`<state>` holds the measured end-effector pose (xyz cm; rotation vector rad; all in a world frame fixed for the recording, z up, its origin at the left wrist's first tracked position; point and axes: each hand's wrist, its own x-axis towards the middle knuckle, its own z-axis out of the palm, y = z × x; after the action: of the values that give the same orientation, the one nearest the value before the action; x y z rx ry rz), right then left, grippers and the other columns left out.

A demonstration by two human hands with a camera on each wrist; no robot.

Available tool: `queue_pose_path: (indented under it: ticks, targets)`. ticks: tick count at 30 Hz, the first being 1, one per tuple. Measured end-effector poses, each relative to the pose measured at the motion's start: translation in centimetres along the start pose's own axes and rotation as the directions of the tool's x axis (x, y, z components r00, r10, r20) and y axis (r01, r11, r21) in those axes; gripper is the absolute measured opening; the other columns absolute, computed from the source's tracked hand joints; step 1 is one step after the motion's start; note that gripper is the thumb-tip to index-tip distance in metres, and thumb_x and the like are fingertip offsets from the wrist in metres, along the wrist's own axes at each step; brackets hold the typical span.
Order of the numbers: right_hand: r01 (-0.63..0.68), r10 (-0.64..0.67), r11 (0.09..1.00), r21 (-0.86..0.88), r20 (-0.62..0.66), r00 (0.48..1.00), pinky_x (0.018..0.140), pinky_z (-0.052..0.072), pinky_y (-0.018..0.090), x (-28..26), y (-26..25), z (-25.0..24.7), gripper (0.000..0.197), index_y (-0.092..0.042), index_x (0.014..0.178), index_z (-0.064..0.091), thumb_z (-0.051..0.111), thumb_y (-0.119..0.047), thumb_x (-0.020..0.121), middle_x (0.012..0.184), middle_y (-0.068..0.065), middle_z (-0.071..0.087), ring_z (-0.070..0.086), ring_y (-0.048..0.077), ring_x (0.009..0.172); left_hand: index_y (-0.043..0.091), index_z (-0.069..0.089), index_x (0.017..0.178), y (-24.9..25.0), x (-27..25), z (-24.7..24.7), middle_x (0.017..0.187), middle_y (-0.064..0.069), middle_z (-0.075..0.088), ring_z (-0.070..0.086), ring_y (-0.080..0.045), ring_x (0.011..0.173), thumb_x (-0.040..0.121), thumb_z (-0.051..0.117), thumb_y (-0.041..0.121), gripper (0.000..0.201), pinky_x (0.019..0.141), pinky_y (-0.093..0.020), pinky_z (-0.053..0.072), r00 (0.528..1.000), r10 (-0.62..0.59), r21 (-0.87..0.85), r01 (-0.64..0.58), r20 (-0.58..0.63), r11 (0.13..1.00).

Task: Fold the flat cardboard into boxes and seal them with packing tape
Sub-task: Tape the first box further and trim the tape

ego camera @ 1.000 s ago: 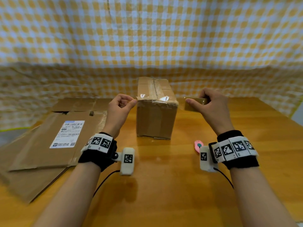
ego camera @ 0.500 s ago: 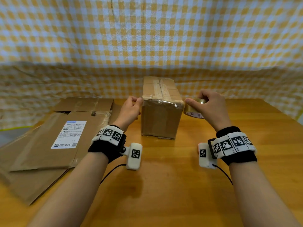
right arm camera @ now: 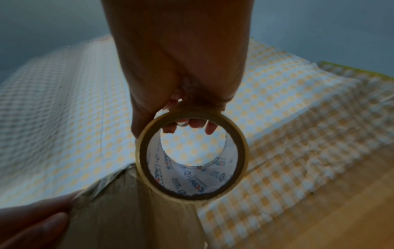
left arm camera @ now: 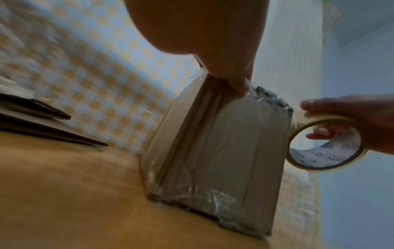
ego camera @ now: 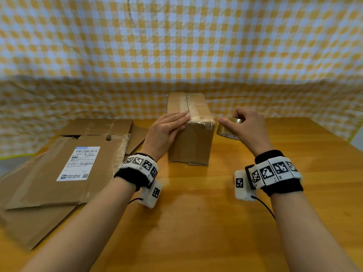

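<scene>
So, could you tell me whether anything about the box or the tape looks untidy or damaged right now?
Mostly the tape on the box: it is crinkled and bunched along the top front edge and the bottom edge, not smooth. The left hand presses it flat on top; the right hand holds the roll beside it. No tears show.

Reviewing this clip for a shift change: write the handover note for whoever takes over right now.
Left hand: flat, fingers pressing tape onto the box top near the front edge.
Right hand: grips the tape roll just right of the box.
Box stands folded on the table; top seam already taped.
Flat cardboard lies stacked at left, unfolded.
Left: finish this strip, free it from the roll, then fold and tape the flat sheets.
</scene>
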<state>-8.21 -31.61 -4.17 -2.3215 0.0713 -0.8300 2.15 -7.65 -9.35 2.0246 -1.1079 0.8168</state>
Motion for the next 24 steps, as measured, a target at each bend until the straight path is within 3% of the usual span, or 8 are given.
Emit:
queue_pose_path:
  ticks: [4,7,10,13,15,18,21,24]
  targets:
    - [-0.009,0.009,1.0,-0.002,-0.012,1.0,0.054,0.028,0.015,0.0,0.0,0.1,0.042,-0.022,0.066,0.046,0.078,-0.041,0.084,0.065,-0.008,0.044,0.038,0.005,0.061,0.021,0.072,0.119,0.1,1.7,-0.8,0.125,0.007,0.068,0.058,-0.008,0.123,0.086,0.074,0.025,0.033,0.106,-0.039,0.048,0.994,-0.101,-0.145,0.105,0.038,0.984]
    - [-0.014,0.014,1.0,0.015,-0.015,1.0,0.053,0.029,0.015,0.0,0.2,0.3,0.043,-0.023,0.066,0.044,0.078,-0.042,0.083,0.064,-0.007,0.044,0.038,0.007,0.061,0.022,0.074,0.115,0.3,2.2,-1.1,0.127,0.007,0.067,0.055,-0.005,0.127,0.087,0.073,0.032,0.03,0.11,-0.034,0.044,0.981,-0.165,-0.233,0.185,0.102,0.955]
    - [-0.018,0.019,0.999,0.039,-0.02,1.0,0.052,0.03,0.015,0.0,0.5,0.2,0.045,-0.023,0.065,0.042,0.077,-0.044,0.084,0.063,-0.006,0.04,0.035,0.009,0.059,0.022,0.07,0.123,-0.3,1.1,-0.7,0.138,0.007,0.059,0.047,-0.002,0.133,0.092,0.067,0.033,0.033,0.113,-0.03,0.039,0.961,-0.272,-0.326,0.27,0.039,0.906]
    - [-0.038,0.04,0.997,0.062,-0.022,0.999,0.051,0.03,0.015,-0.1,1.1,0.1,0.042,-0.012,0.07,0.053,0.074,-0.044,0.087,0.063,-0.001,0.047,0.039,0.012,0.059,0.026,0.058,0.137,-1.5,-0.7,-0.1,0.152,0.01,0.044,0.039,-0.001,0.139,0.098,0.058,0.035,0.039,0.106,-0.026,0.045,0.937,-0.349,-0.361,0.328,0.005,0.873]
    - [-0.056,0.057,0.994,0.094,-0.01,0.998,0.054,0.033,0.018,-0.2,1.5,0.3,0.043,-0.006,0.073,0.057,0.073,-0.043,0.088,0.063,0.006,0.055,0.044,0.014,0.059,0.028,0.053,0.141,-1.9,-1.5,0.1,0.157,0.012,0.037,0.034,0.0,0.142,0.104,0.047,0.035,0.038,0.105,-0.022,0.042,0.948,-0.319,-0.304,0.309,0.02,0.901]
    - [-0.076,0.079,0.993,0.095,-0.026,0.997,0.056,0.035,0.023,-0.4,1.9,0.6,0.044,-0.004,0.075,0.058,0.07,-0.042,0.091,0.064,0.009,0.056,0.046,0.016,0.06,0.028,0.05,0.144,-2.7,-1.4,-0.4,0.156,0.011,0.038,0.033,-0.005,0.144,0.108,0.037,0.03,0.038,0.115,-0.033,0.034,0.976,-0.206,-0.223,0.216,0.067,0.951]
    - [-0.088,0.093,0.991,0.101,-0.044,0.995,0.057,0.035,0.022,-0.5,2.2,0.7,0.043,-0.003,0.077,0.058,0.068,-0.042,0.093,0.069,0.016,0.063,0.048,0.016,0.061,0.027,0.052,0.143,-3.7,-0.7,-2.0,0.148,0.006,0.045,0.041,-0.01,0.138,0.106,0.043,0.026,0.038,0.112,-0.04,0.039,0.983,-0.096,-0.175,0.124,0.157,0.977]
    - [-0.084,0.088,0.992,0.089,-0.039,0.995,0.055,0.034,0.02,-0.4,2.1,0.8,0.043,-0.002,0.08,0.059,0.065,-0.042,0.095,0.071,0.014,0.062,0.047,0.014,0.061,0.027,0.057,0.139,-3.6,0.6,-3.9,0.138,0.005,0.052,0.045,-0.011,0.133,0.102,0.053,0.021,0.038,0.111,-0.042,0.04,0.961,-0.078,-0.151,0.121,0.265,0.981]
